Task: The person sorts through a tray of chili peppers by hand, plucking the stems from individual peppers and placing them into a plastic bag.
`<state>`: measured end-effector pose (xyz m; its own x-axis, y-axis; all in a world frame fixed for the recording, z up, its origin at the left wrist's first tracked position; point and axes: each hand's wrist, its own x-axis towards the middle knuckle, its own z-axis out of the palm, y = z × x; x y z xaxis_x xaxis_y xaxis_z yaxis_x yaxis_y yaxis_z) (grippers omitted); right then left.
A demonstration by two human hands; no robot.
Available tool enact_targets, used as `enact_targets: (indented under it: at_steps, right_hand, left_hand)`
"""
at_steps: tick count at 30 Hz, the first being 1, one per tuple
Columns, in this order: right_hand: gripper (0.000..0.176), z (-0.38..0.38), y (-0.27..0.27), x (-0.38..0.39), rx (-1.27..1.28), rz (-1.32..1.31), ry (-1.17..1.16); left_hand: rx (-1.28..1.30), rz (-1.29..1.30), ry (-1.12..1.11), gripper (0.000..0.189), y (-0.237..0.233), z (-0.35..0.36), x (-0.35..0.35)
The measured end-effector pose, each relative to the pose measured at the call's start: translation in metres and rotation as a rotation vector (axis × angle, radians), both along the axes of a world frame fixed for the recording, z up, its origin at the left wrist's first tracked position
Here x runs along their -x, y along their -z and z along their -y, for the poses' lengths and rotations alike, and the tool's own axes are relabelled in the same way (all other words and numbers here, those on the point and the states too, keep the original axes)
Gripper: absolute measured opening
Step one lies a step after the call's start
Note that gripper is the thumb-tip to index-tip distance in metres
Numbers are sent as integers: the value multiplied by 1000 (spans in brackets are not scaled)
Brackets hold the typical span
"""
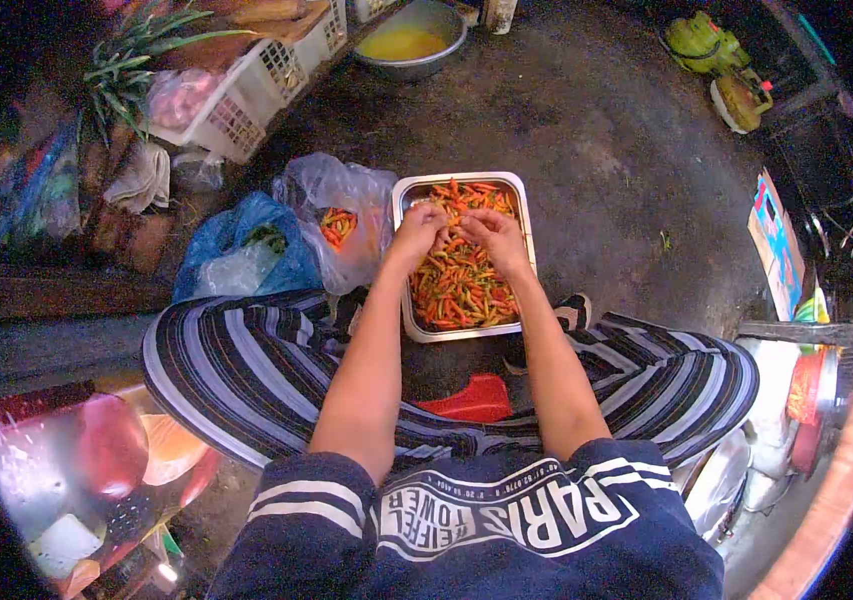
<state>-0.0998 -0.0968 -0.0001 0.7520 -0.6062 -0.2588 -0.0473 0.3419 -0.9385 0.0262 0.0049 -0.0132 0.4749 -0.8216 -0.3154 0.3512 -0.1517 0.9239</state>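
Observation:
A metal tray (531, 262) full of small red, orange and green chili peppers (461, 290) rests on the floor in front of my crossed legs. Over its upper part, my left hand (424, 232) and my right hand (494, 238) are close together with fingers pinched. An orange chili pepper seems to be between the fingertips, partly hidden by them. Left of the tray, a clear plastic bag (346, 190) lies with more chili peppers (337, 228) inside. Beside that is a blue plastic bag (211, 245) with something green in it.
A metal basin (411, 68) of yellow liquid stands at the top. White plastic crates (246, 110) and a leafy plant top (111, 75) are at upper left. Green gas cylinders (706, 45) stand at upper right. Something red (466, 400) lies between my legs on the dark floor (636, 190).

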Motion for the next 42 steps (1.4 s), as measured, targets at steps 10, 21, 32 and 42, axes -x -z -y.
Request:
enact_targets:
  at_steps: [10, 21, 32, 42]
  right_hand:
    - [16, 20, -25, 18, -130, -147, -207]
    - [11, 25, 46, 21, 1000, -604, -19]
    - [14, 12, 44, -11, 1335, -498, -154]
    - [22, 33, 23, 5, 110, -176, -224]
  left_hand:
    - [4, -325, 217, 9, -22, -4, 2]
    - [-141, -125, -74, 12, 28, -12, -14]
    - [-271, -76, -98, 15, 23, -16, 5]
    - [-100, -243, 7, 10, -9, 4, 22]
